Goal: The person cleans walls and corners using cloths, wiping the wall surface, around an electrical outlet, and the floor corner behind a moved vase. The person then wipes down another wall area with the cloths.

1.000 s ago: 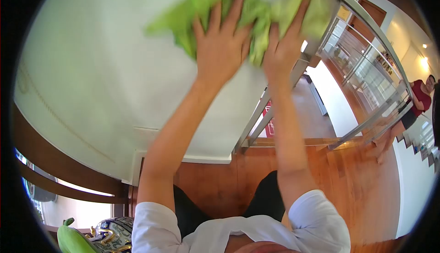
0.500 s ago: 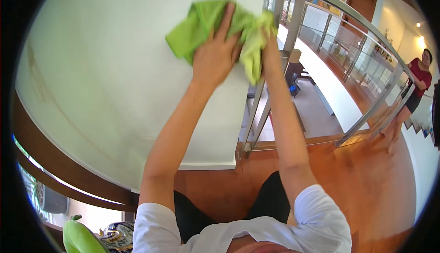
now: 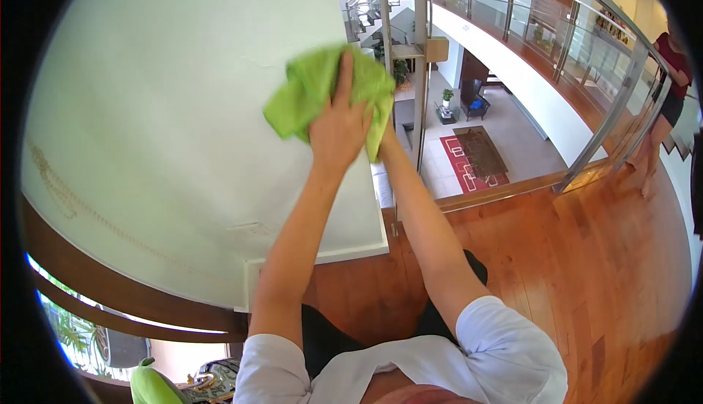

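1. Green cloth (image 3: 296, 107): upper centre of the frame, bunched and creased, lying against the pale wall (image 3: 183, 96) near its right edge; slightly blurred. A yellower green part shows at its lower right; whether this is a second piece cannot be told.
2. Left hand (image 3: 337, 136): laid over the cloth, back toward the viewer, index finger straight and pointing to the top of the frame. The remaining fingers are not clear, so whether they grip the fabric cannot be told.
3. Right hand (image 3: 386, 142): just right of the left hand, at the cloth's lower right edge and largely hidden by it; its opening and grip cannot be told.
4. Metal posts (image 3: 420, 111): upright, just right of the cloth, with a tan block (image 3: 437, 49) beside them.
5. Curved handrail (image 3: 615, 19): upper right, running down toward another person (image 3: 674, 60) in a dark red top at the right edge.
6. Lower level, seen beyond the posts: a red and white rug (image 3: 458, 158) and a dark chair (image 3: 474, 96).
7. Wooden floor (image 3: 615, 272): lower right, reddish brown.
8. Lower left: a light green rounded object (image 3: 155, 387) next to a patterned item (image 3: 220, 375).
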Tool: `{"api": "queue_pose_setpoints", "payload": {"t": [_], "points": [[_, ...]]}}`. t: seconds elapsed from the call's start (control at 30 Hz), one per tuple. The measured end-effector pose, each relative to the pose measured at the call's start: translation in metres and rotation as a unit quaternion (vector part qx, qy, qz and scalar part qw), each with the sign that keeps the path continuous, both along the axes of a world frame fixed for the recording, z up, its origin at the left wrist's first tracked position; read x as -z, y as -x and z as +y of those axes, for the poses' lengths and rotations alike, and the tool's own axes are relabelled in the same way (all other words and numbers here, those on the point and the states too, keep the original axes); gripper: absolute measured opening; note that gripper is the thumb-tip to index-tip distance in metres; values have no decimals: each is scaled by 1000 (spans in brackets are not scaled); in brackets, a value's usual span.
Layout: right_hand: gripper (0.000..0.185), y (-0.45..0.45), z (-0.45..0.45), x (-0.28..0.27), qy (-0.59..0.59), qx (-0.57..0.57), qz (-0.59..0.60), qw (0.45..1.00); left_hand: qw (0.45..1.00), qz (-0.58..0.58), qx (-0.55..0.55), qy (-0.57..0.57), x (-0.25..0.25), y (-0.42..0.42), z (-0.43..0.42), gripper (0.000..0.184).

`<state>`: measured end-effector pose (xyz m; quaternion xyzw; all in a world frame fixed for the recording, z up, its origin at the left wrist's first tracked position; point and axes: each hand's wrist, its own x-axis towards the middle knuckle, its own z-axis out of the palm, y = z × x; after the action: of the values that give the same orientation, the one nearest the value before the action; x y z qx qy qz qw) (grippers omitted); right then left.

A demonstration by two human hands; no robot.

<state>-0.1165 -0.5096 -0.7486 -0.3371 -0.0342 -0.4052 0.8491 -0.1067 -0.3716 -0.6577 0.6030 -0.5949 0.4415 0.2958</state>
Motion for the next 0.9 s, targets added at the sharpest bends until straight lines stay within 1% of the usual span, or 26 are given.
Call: {"api": "queue_pose_setpoints", "payload": {"t": [0.07,0.1,0.13,0.17,0.23,0.27,0.3,0.33,0.37,0.43,0.47,0.5,0.53,0.57,0.63,0.67,0.7,0.73,0.77,0.8,0.83,0.9], "points": [[42,14,23,60,-24,34,49,998,986,92,-1,-140,63,3,18,15],[41,27,40,84,-28,55,74,995,981,116,8,-155,98,1,25,17],[41,41,57,94,-19,81,101,991,976,140,18,-168,121,0,33,19],[40,56,75,103,-10,106,129,986,979,131,20,-153,128,2,43,18],[43,79,100,93,15,122,176,977,986,115,16,-118,131,0,58,19],[44,84,111,81,31,125,200,971,979,149,7,-139,121,-2,63,19],[47,82,117,68,138,204,213,945,970,184,-3,-157,108,-5,67,21],[50,79,120,54,244,280,219,902,960,221,-13,-171,91,-8,69,22],[53,75,126,36,345,351,217,843,974,199,5,-112,76,-13,68,22],[59,73,140,-34,432,394,193,788,988,150,42,4,40,-30,60,23],[59,65,136,-59,512,471,228,681,986,165,17,21,21,-39,57,21],[59,56,129,-82,579,538,253,558,989,144,11,39,1,-49,57,20],[59,48,122,-104,594,573,237,512,991,123,4,57,-19,-58,58,19],[59,40,115,-125,607,605,217,466,995,64,13,74,-40,-66,61,18],[58,31,112,-177,658,644,206,330,989,-8,-12,146,-77,-87,66,20],[58,24,117,-202,674,644,189,308,989,34,-23,144,-91,-95,70,22],[58,14,120,-224,688,643,176,286,980,23,-19,196,-105,-108,69,18],[49,-2,121,-240,681,671,121,265,973,-8,-40,229,-118,-121,73,20],[50,-13,134,-257,689,681,97,229,963,-39,-59,261,-133,-127,82,23],[55,-25,142,-270,689,688,115,197,969,89,54,226,-146,-133,93,53],[60,-38,148,-280,687,695,133,165,967,52,21,250,-151,-145,98,55],[60,-67,158,-293,696,685,84,198,954,-23,-48,294,-162,-174,106,59]]}}
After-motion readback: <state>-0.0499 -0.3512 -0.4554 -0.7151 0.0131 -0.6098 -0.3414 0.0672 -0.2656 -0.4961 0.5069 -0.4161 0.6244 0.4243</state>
